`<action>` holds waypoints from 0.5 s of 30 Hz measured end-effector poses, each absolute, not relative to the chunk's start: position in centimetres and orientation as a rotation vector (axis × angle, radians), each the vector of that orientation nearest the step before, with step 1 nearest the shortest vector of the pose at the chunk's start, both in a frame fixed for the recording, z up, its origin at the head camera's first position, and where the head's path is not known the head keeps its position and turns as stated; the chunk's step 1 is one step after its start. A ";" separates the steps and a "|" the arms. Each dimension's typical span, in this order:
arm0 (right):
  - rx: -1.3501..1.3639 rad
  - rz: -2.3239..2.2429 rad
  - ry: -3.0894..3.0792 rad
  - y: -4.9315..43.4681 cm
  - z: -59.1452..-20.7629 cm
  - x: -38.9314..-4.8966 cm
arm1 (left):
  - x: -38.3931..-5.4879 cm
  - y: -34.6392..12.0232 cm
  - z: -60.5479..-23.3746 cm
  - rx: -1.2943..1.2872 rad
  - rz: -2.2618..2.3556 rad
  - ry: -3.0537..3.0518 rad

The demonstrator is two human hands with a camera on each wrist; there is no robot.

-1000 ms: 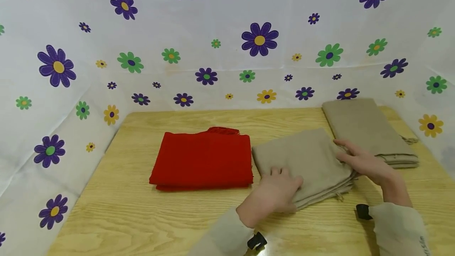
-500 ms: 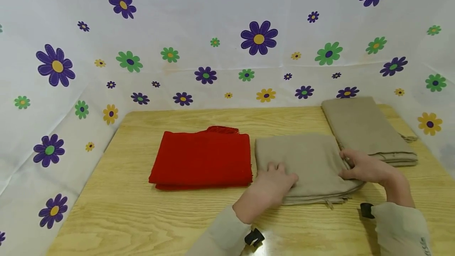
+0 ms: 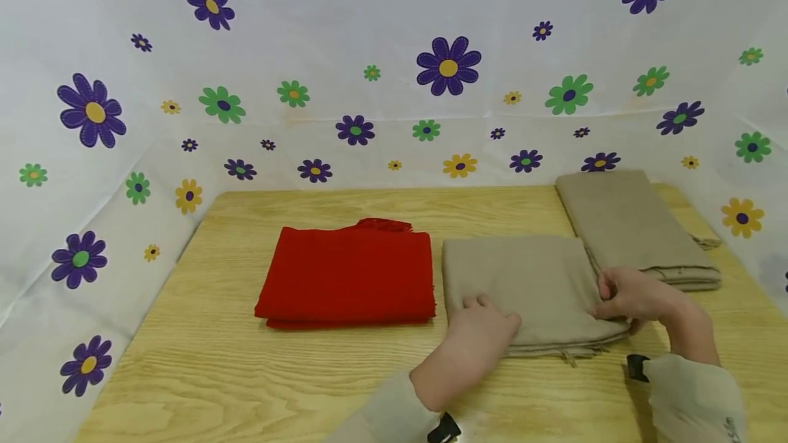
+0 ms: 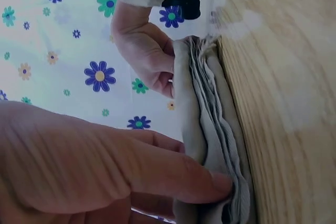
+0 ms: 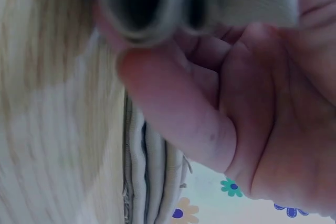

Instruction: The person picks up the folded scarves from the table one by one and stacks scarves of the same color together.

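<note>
A folded beige scarf (image 3: 523, 279) with a short fringe lies at the right of the table's middle. At its near left corner, my left hand (image 3: 480, 344) grips it, fingers over the top. The left wrist view shows that thumb (image 4: 184, 179) against the stacked layers of the near edge. My right hand (image 3: 643, 299) pinches the scarf's right edge near the front corner. In the right wrist view, a finger of the right hand (image 5: 178, 108) lies against the cloth folds (image 5: 152, 9), and other fingers are partly hidden.
A folded red scarf (image 3: 347, 279) with fringe at its back lies left of the beige one. Another folded beige scarf (image 3: 634, 224) sits at the back right, close to the right hand. White flowered cloth (image 3: 369, 33) walls the wooden table (image 3: 246, 374) at the back and sides.
The beige scarf in my hands has turned so its edges line up more squarely with the table. My right hand has moved slightly right and nearer along its right edge.
</note>
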State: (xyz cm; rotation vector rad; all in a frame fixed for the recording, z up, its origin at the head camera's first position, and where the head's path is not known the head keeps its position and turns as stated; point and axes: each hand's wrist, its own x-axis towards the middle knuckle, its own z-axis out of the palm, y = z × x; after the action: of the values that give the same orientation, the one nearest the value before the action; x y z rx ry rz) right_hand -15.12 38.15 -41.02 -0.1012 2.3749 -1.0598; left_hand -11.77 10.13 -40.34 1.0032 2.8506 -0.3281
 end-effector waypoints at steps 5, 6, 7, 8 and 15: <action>-0.087 -1.095 2.282 38.3 -40.9 -15.0 | -11.5 10.3 -40.1 1.064 -0.337 2.847; -0.081 -1.096 2.272 38.3 -40.9 -15.0 | -11.6 10.3 -40.1 1.067 -0.338 2.841; -0.075 -1.095 2.266 38.4 -40.9 -15.0 | -11.7 10.3 -40.1 1.072 -0.342 2.835; -0.072 -1.090 2.266 38.4 -40.9 -15.0 | -11.7 10.2 -40.1 1.065 -0.343 2.825; -0.104 -1.107 2.271 38.3 -41.2 -15.2 | -12.2 9.9 -40.7 1.036 -0.292 2.802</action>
State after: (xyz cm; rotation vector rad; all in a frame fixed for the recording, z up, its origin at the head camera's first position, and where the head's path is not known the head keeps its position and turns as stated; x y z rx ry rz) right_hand -15.19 38.26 -41.22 -0.1039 2.2708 -1.1070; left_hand -12.23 9.93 -40.66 1.0361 2.8024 -0.2924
